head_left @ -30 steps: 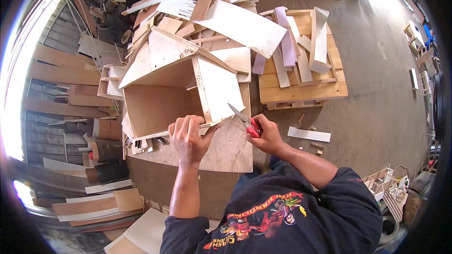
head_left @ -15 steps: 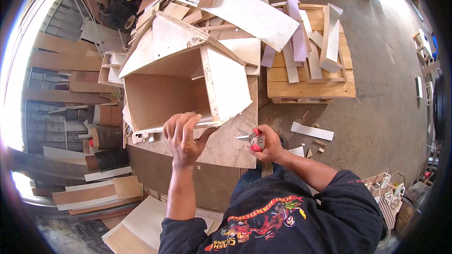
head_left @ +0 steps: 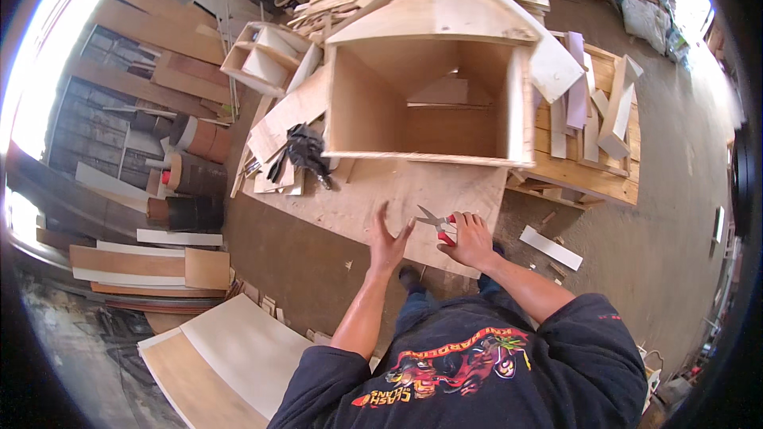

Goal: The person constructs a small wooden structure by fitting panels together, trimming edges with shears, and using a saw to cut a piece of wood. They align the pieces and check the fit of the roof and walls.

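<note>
The right hand (head_left: pixel 474 243) grips red-handled snips (head_left: pixel 441 226), the parted blades (head_left: pixel 428 215) pointing to ten o'clock, long axis ten-to-four. Apart from it, at nine, the left hand (head_left: pixel 387 248) is spread; at twelve stands a gabled plywood box (head_left: pixel 437 19), mouth facing six.

The snips (head_left: pixel 439 226) have red handles and pointed metal blades, which stand apart in a narrow V, tips toward the upper left. They sit in the right hand (head_left: pixel 470 240), over the near part of a plywood board (head_left: pixel 445 191) and well apart from the house (head_left: pixel 445 17).

The house is a pale wooden box under a peaked gable, upright on the board, its open front toward the person. Its inner walls are bare brown wood, with a lighter peaked shape at the back. The front edges look rough.
</note>
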Action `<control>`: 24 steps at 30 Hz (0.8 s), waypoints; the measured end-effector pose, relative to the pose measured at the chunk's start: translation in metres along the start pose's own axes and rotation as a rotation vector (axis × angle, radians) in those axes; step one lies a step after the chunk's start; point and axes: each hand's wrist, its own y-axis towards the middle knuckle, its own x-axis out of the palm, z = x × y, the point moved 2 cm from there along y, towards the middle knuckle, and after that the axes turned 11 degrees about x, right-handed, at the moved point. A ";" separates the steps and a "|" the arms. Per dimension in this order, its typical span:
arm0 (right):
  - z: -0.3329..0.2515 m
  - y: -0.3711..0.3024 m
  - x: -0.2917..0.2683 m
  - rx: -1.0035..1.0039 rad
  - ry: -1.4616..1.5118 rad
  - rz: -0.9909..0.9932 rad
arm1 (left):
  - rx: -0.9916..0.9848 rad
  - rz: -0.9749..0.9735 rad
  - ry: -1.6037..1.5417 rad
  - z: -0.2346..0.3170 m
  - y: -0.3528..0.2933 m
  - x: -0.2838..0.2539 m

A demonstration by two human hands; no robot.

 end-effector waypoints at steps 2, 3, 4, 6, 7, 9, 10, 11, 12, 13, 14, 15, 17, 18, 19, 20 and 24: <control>-0.027 0.007 0.025 0.005 -0.024 -0.054 | -0.217 -0.092 -0.322 -0.045 -0.019 -0.001; -0.039 0.011 0.040 -0.002 -0.037 -0.058 | -0.308 -0.138 -0.385 -0.062 -0.025 -0.005; -0.050 0.015 0.055 -0.004 -0.053 -0.059 | -0.396 -0.188 -0.453 -0.073 -0.026 -0.013; -0.072 0.022 0.086 0.001 -0.106 -0.029 | -0.447 -0.241 -0.450 -0.097 -0.028 -0.039; -0.083 0.026 0.101 0.002 -0.156 -0.005 | -0.451 -0.291 -0.452 -0.116 -0.035 -0.049; -0.096 0.038 0.141 -0.005 -0.182 0.000 | -0.395 -0.329 -0.414 -0.159 -0.048 -0.066; -0.100 0.044 0.160 0.012 -0.195 0.000 | -0.399 -0.318 -0.433 -0.178 -0.052 -0.075; -0.109 0.050 0.172 0.005 -0.212 -0.003 | -0.415 -0.334 -0.436 -0.194 -0.055 -0.086; -0.119 0.058 0.184 -0.011 -0.250 -0.006 | -0.430 -0.350 -0.439 -0.208 -0.057 -0.095; -0.129 0.065 0.195 -0.021 -0.283 -0.012 | -0.435 -0.345 -0.450 -0.214 -0.057 -0.107; -0.138 0.072 0.207 -0.024 -0.287 -0.015 | -0.448 -0.339 -0.403 -0.214 -0.054 -0.123; -0.146 0.080 0.216 -0.023 -0.328 -0.003 | -0.459 -0.333 -0.357 -0.217 -0.051 -0.135; -0.168 0.096 0.234 -0.024 -0.365 0.005 | -0.465 -0.307 -0.370 -0.235 -0.043 -0.149; -0.177 0.105 0.242 -0.011 -0.388 -0.001 | -0.467 -0.286 -0.383 -0.243 -0.038 -0.154; -0.189 0.112 0.248 -0.004 -0.411 -0.006 | -0.469 -0.281 -0.384 -0.253 -0.031 -0.159; -0.200 0.119 0.253 -0.008 -0.414 -0.008 | -0.474 -0.258 -0.344 -0.264 -0.019 -0.164; -0.232 0.152 0.264 -0.016 -0.459 0.025 | -0.498 -0.142 -0.284 -0.285 0.030 -0.173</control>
